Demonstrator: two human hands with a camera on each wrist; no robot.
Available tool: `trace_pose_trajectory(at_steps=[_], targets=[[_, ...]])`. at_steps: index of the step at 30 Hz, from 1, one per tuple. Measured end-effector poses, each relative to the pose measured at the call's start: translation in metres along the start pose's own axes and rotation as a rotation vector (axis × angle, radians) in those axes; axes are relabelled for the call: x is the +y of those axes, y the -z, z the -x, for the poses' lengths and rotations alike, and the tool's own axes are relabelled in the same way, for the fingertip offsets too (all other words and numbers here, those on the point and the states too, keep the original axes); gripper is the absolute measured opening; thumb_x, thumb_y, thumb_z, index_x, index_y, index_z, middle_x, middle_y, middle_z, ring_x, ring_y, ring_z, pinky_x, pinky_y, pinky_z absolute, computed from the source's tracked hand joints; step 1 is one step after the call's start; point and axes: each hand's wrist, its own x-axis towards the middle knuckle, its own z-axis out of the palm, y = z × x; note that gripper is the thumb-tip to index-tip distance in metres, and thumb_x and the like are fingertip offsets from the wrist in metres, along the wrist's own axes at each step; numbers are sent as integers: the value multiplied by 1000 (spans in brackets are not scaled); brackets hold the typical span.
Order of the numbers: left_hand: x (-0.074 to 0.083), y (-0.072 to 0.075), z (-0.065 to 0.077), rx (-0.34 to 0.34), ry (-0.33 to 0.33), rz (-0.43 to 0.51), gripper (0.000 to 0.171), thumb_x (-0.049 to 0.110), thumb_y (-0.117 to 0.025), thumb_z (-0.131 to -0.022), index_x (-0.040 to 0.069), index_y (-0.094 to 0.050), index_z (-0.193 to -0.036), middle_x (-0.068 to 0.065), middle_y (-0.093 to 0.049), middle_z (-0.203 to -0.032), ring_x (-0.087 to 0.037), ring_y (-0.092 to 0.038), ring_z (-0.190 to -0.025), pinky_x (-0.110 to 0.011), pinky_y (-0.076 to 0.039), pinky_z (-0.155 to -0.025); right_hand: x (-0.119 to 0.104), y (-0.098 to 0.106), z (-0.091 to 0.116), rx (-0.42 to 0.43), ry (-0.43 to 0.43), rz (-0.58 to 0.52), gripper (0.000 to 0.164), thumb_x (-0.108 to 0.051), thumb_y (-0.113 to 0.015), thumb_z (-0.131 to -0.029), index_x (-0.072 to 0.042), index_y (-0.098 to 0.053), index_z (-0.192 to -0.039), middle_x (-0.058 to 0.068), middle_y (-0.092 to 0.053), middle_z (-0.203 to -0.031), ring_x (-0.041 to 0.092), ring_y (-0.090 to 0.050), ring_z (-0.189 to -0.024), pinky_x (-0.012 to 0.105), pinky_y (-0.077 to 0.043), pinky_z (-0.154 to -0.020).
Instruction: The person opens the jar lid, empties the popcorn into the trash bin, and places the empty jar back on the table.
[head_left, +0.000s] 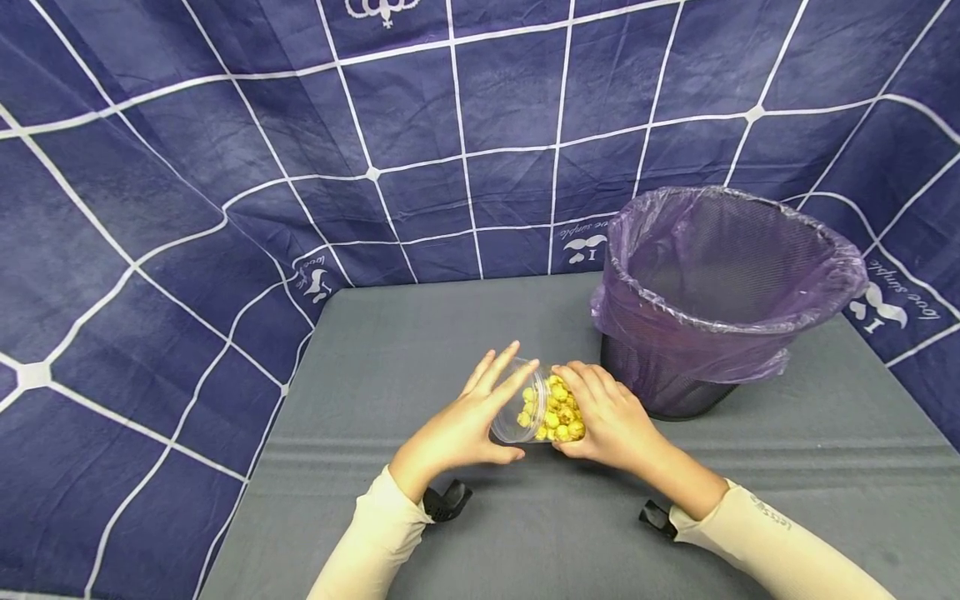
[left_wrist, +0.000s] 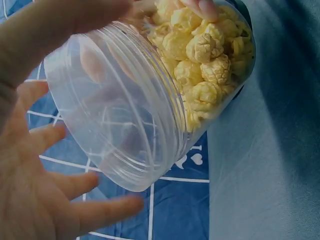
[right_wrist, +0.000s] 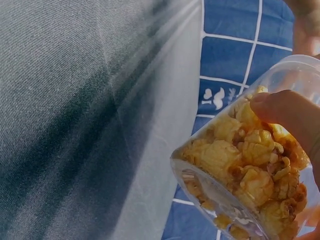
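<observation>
A clear plastic jar (head_left: 558, 412) of yellow popcorn lies on its side between the two hands, low over the grey tabletop. My right hand (head_left: 611, 421) grips the popcorn-filled end, the thumb (right_wrist: 287, 112) pressed along its wall. Around the clear, ribbed end (left_wrist: 115, 110), which points left, my left hand (head_left: 457, 425) has its fingers (left_wrist: 100, 210) spread and straight, with the thumb on the opposite side. Popcorn (left_wrist: 200, 65) is packed in the right part of the jar, while the left part is mostly see-through.
A dark mesh bin (head_left: 652, 400) lined with a purple plastic bag (head_left: 675, 342) stands behind and right of the hands. Blue cloth (head_left: 405, 108) with white grid lines hangs at the back and sides of the grey tabletop (head_left: 420, 333).
</observation>
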Motion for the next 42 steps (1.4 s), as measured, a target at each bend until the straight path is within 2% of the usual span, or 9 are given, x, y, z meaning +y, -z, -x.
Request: trace_pose_trajectory(at_steps=[3,5,7,11,18,24,29,37,42], targets=[[-2,1,-2,17,-67,-43,97,26,-82,-60,25,-28,-140,0,-16,-147,-25,-19,-130,-41,-28,-99,0,-1,1,-1,2,-2,98,-49,-77,-47,-5,-40,-126,13,-48,-111,29,-49,-97,43,-47,-68],[-2,0,-2,36,-63,-57,92,28,-81,-61,24,-33,-138,0,-22,-144,-25,-27,-126,-40,-32,-96,0,-1,1,-4,2,0,98,-50,-76,-47,-6,-40,-126,13,-48,-111,29,-49,-97,43,-47,-68],[-2,-1,-2,55,-21,-69,90,35,-80,-61,26,-33,-138,-1,-27,-141,-27,-33,-121,-41,-39,-89,-1,0,1,-10,-2,8,98,-50,-76,-47,-6,-39,-126,13,-48,-111,29,-49,-98,43,-47,-68],[1,-2,-1,99,86,-72,92,47,-76,-62,30,-29,-139,-4,-32,-135,-30,-41,-111,-43,-44,-80,-1,1,1,-25,-14,14,98,-50,-76,-48,-7,-38,-127,13,-47,-112,28,-48,-99,43,-47,-67],[-1,2,3,180,159,-38,95,51,-76,-59,35,-27,-139,-4,-35,-130,-29,-42,-107,-45,-42,-81,1,4,0,-9,-34,-19,99,-48,-78,-48,-6,-38,-128,14,-48,-113,30,-48,-100,45,-47,-70],[-13,7,14,189,243,-67,95,49,-77,-57,35,-29,-138,-3,-35,-130,-32,-41,-107,-46,-42,-80,6,8,3,-13,-86,-39,99,-47,-78,-48,-6,-37,-128,14,-47,-114,31,-48,-101,46,-46,-71],[-32,0,23,126,344,-121,94,47,-79,-57,28,-35,-137,-7,-37,-130,-36,-41,-106,-47,-43,-77,10,9,8,-9,-110,-49,99,-45,-79,-48,-5,-37,-128,13,-47,-115,31,-48,-103,44,-44,-78],[-64,-24,27,-79,501,-193,95,50,-78,-58,27,-34,-139,-11,-36,-133,-39,-39,-107,-51,-44,-68,12,9,11,0,-112,-53,100,-46,-79,-47,-4,-37,-128,14,-48,-115,33,-48,-104,44,-43,-82],[-76,-37,29,-159,550,-226,95,50,-78,-59,24,-35,-139,-12,-36,-134,-40,-39,-108,-54,-43,-68,11,9,12,-2,-121,-55,100,-46,-79,-47,-4,-37,-128,14,-48,-115,32,-48,-105,44,-43,-82]])
